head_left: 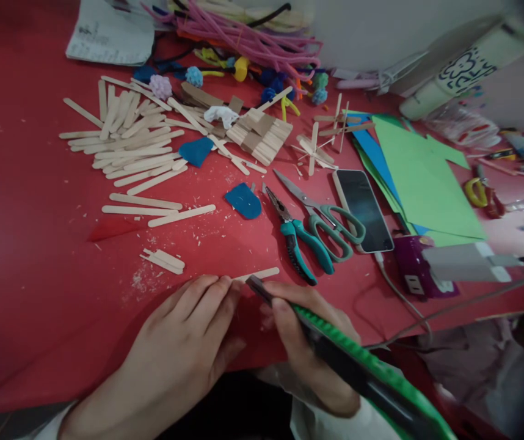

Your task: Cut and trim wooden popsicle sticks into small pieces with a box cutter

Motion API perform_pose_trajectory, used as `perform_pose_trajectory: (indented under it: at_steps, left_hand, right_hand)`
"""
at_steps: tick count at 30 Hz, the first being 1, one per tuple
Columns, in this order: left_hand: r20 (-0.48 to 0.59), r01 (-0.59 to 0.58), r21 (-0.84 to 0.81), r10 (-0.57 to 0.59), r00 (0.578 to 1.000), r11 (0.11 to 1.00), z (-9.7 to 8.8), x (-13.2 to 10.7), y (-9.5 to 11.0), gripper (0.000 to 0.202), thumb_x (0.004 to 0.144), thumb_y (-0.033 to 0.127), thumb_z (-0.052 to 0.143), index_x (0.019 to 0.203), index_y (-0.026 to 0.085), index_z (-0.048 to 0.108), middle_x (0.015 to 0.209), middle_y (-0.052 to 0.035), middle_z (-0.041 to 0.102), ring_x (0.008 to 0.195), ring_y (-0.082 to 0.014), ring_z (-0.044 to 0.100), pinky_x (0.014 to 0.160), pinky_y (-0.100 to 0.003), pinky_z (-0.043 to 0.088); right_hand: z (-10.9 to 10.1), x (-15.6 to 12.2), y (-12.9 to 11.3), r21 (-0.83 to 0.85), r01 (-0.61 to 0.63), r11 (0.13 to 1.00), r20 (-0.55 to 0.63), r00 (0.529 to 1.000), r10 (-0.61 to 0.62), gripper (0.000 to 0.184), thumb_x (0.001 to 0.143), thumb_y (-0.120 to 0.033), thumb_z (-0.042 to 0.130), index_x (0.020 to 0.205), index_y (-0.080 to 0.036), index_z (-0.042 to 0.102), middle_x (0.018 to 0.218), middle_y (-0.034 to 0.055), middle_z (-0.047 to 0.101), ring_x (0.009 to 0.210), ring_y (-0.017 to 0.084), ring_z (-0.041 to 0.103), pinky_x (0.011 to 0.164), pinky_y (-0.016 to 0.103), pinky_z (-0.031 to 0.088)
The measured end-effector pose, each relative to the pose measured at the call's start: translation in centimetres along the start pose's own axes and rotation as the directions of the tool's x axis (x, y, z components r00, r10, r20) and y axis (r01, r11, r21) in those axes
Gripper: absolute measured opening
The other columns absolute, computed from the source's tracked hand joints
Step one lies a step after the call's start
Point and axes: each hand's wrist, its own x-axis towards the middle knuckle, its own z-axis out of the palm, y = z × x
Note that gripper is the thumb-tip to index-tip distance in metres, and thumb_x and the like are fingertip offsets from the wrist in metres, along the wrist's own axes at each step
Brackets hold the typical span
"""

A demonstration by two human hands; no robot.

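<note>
My right hand (312, 342) is wrapped round a green and black utility knife (358, 360), its blade end tilted down against a wooden craft stick (262, 275). My left hand (189, 324) presses the left part of that stick onto the red table (51, 293), fingers together; they hide that end of it. Just left of my fingertips lie short cut stick pieces (165, 261) among pale shavings. Needle-nose pliers (298, 235) with teal handles and scissors (326, 217) with green handles rest beyond my right hand.
Many loose craft sticks (129, 146) are heaped at the back left. A phone (365, 211) on a cable lies beside green paper (427, 177). A purple power adapter (420, 263) stands at the right, and pink pipe cleaners (253, 36) pile up along the wall.
</note>
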Motion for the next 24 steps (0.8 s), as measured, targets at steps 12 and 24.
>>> perform_pose_trajectory:
  at_steps: [12, 24]
  left_hand:
    - [0.013, 0.034, -0.014, -0.034, 0.999, 0.999, 0.25, -0.18, 0.24, 0.033, 0.088, 0.024, 0.041, 0.111, 0.011, 0.06, 0.103, -0.0109, 0.064, 0.094, -0.0226, 0.057, 0.079, -0.036, 0.05]
    - [0.015, 0.019, 0.001, -0.019, 1.0, 1.0, 0.33, -0.36, 0.09, 0.033, 0.089, 0.025, 0.039, 0.111, 0.011, 0.06, 0.105, -0.0104, 0.064, 0.098, -0.0225, 0.056, 0.083, -0.035, 0.046]
  right_hand:
    - [0.26, -0.25, 0.71, 0.065, -0.058, 0.996, -0.056, 0.997, 0.062, 0.011, 0.084, -0.021, 0.053, 0.089, -0.021, 0.063, 0.075, -0.0018, 0.073, 0.045, 0.008, 0.062, 0.054, 0.02, 0.055]
    - [0.19, -0.06, 0.65, -0.022, -0.028, 0.999, -0.075, 0.997, 0.026, 0.011, 0.084, -0.02, 0.052, 0.086, -0.022, 0.062, 0.07, -0.0005, 0.073, 0.046, 0.011, 0.064, 0.051, 0.02, 0.056]
